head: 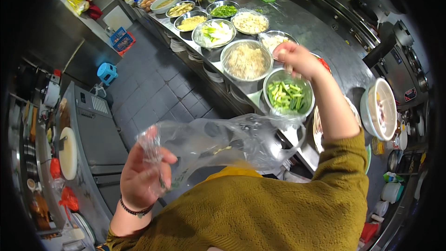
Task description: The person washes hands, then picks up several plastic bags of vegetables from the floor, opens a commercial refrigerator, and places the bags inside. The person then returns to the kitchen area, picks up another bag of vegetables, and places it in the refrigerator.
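My left hand (148, 167) grips the bunched end of a clear plastic bag (205, 139), which stretches across in front of me. Small pale bits and some green ones cling inside the bag. My right hand (296, 59) hovers over the counter with its fingers curled; motion blur hides whether anything is between them. Just below it stands a bowl of cut green scallions (285, 96), its near rim behind the far end of the bag. Beside it is a steel bowl of shredded pale food (246, 61) under cling film. A bowl of pale chopped pieces (275, 42) is partly hidden behind my right hand.
More bowls line the steel counter (299, 14), including chopped greens (223, 10) and sliced white-and-green scallions (216, 34). Plastic tubs (379, 109) stand at the right. A blue stool (107, 73) is on the tiled floor. A round cutting board (68, 153) leans at the left.
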Demonstrator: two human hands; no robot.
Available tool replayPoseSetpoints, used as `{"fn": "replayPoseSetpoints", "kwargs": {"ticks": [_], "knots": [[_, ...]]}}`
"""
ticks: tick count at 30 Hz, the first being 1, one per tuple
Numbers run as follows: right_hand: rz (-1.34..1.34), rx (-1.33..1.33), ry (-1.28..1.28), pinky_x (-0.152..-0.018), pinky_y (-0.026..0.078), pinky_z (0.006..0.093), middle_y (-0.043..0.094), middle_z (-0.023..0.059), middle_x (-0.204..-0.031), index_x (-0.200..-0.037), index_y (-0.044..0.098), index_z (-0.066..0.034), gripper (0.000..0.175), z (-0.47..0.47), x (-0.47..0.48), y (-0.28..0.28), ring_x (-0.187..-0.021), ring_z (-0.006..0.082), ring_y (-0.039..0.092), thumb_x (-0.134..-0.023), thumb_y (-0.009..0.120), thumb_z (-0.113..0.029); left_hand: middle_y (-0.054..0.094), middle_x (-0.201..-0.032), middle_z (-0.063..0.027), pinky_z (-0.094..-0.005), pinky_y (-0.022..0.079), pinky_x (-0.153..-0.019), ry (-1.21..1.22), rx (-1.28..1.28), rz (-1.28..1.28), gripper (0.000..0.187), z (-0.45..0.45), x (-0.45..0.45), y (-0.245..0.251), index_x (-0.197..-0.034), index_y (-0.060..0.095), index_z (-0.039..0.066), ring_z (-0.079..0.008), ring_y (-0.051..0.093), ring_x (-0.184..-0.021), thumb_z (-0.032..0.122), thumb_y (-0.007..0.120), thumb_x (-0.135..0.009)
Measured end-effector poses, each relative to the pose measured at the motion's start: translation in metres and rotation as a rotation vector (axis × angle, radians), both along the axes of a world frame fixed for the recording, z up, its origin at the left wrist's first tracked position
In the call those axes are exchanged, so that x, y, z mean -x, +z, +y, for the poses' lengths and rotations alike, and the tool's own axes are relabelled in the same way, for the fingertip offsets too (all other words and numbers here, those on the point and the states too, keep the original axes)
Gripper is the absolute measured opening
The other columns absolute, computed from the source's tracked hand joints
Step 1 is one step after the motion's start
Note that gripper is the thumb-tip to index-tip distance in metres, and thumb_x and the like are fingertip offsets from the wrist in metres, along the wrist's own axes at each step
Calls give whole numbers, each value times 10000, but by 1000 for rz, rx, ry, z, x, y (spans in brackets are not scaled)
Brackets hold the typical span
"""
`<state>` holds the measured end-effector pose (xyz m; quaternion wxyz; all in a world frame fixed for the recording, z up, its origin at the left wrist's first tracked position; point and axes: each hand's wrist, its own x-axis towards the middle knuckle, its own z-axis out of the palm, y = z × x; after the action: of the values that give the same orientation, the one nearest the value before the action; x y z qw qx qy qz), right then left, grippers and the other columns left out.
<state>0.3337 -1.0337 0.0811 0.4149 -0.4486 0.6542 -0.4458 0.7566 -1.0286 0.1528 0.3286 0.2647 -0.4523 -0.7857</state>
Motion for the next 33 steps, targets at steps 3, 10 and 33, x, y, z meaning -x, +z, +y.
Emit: {"fn": "replayPoseSetpoints", "kwargs": {"ticks": [3,10,33], "knots": [[-13,-173,-528,-391,369,253,558,34,-672,-884,586,-19,244,-81,94,-66,-452,88,461,-734,674,-190,571,-965,-170,-246,449,-540,-7,-4,-138,639,-34,22,-5,-1341,304,44,-163,536,-576,7,512,-738],[172,-311,-602,-745,473,332,623,113,-964,-1033,606,-41,411,-139,203,-180,-859,206,590,-743,646,-329,560,-1018,-185,-251,445,-568,-21,-65,-356,699,-76,41,4,-1355,283,51,-137,507,-576,-43,427,-677],[953,-337,1175,-803,459,389,611,136,-1020,-1047,601,-117,293,-110,-356,-273,-964,317,571,-769,510,-137,543,-1000,-281,-227,478,-516,-187,109,-162,842,-58,-114,32,-1349,135,-69,-194,584,-626,68,651,-698]]}}
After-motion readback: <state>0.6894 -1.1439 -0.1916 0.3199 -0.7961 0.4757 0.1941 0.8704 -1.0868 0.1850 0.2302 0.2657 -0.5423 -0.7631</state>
